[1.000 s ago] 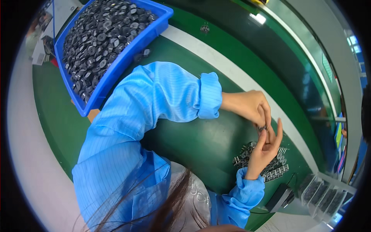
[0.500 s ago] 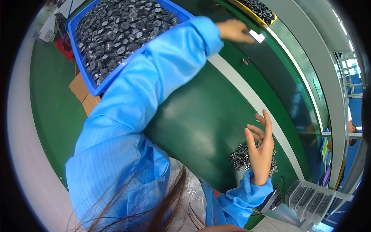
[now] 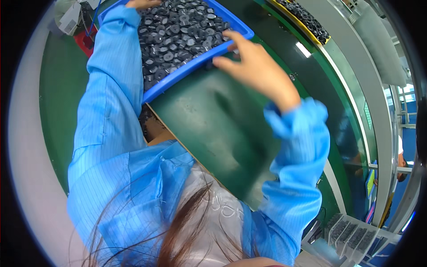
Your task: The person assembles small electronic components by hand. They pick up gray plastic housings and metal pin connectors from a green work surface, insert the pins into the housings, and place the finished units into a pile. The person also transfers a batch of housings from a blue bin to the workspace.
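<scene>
Blue long sleeves on both arms, both reaching up to a blue plastic bin (image 3: 198, 62) at the top of the view. Far left: pale floor, then a green strip, with a red item (image 3: 84, 42) and some pale clutter near the bin's left corner. Left hand (image 3: 142, 3) sits at the bin's far edge, mostly cut off by the frame, so its grip state can't be told; left sleeve lies along the bin's left side. Bin is heaped with small dark round parts (image 3: 178, 31), disc-like with raised centres. Its near rim rests on the edge of the dark green surface (image 3: 213, 124), partly overhanging a brown cardboard box (image 3: 155, 129) below. Right hand (image 3: 255, 66) is at the bin's near right corner, fingers spread apart and curled over the rim, touching rim and surface edge; nothing clamped in the grip as far as visible. Further right: a white stripe along the surface, a yellow-edged tray (image 3: 307, 22) of similar dark parts at the top, well apart from the hands. Grey machine framing on the far right, clear slotted holders (image 3: 351, 231) at lower right. Loose brown hair falls across the bottom centre.
</scene>
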Demonstrator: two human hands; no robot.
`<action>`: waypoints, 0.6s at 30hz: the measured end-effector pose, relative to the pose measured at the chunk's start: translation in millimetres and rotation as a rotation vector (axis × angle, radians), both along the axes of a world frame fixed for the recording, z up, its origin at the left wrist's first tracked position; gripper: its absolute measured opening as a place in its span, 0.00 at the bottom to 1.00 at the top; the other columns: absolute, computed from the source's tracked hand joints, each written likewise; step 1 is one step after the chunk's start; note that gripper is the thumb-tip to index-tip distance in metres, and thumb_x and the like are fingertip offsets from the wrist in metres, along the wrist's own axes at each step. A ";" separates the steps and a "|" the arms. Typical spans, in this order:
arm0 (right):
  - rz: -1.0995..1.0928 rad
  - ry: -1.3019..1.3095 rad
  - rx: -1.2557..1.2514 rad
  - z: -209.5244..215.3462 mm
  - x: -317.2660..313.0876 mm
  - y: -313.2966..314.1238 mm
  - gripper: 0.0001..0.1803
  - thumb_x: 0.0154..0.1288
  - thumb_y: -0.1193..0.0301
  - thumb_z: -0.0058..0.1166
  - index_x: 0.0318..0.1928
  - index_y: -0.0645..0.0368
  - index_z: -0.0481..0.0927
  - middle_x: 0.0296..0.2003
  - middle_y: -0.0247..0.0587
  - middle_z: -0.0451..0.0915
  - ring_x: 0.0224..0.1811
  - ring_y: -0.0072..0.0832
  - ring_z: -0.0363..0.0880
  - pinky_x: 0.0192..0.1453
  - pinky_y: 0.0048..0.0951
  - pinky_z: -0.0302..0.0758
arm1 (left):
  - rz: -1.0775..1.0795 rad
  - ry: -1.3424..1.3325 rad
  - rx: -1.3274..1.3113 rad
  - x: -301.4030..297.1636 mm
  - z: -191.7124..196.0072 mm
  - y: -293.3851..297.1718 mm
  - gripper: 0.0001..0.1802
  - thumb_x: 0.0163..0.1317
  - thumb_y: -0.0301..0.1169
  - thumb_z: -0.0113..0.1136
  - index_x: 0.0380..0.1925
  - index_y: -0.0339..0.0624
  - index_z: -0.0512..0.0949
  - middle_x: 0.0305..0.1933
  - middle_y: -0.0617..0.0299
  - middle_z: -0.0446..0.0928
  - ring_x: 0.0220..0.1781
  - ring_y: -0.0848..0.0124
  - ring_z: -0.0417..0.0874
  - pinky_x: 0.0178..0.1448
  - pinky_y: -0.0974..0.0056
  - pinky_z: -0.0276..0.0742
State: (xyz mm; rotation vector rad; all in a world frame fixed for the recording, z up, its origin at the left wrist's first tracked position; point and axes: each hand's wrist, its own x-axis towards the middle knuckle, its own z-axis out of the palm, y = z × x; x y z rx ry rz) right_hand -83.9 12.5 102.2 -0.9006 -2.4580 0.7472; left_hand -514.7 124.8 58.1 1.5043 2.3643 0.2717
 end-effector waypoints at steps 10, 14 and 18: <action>-0.374 -0.069 -0.244 -80.4 -134.2 145.0 0.45 0.64 0.41 0.51 0.73 0.54 0.58 0.65 0.64 0.66 0.68 0.61 0.64 0.71 0.49 0.63 | 0.250 -0.052 -0.121 -56.0 -63.0 -10.5 0.43 0.63 0.72 0.37 0.75 0.71 0.51 0.79 0.53 0.50 0.79 0.46 0.48 0.78 0.39 0.49; -0.496 -0.137 -0.316 -94.4 -159.5 147.8 0.46 0.63 0.33 0.42 0.74 0.45 0.57 0.71 0.68 0.52 0.70 0.70 0.56 0.72 0.59 0.57 | 0.309 -0.638 0.069 -19.8 -33.7 -28.1 0.45 0.63 0.72 0.36 0.76 0.69 0.49 0.80 0.53 0.47 0.80 0.48 0.47 0.78 0.36 0.47; -0.533 -0.091 -0.335 -99.9 -173.1 136.1 0.45 0.64 0.31 0.38 0.73 0.44 0.60 0.70 0.70 0.54 0.69 0.71 0.57 0.72 0.60 0.57 | 0.286 -0.599 0.088 -0.8 -32.7 -39.7 0.47 0.62 0.73 0.34 0.77 0.67 0.47 0.81 0.52 0.44 0.81 0.50 0.45 0.78 0.33 0.44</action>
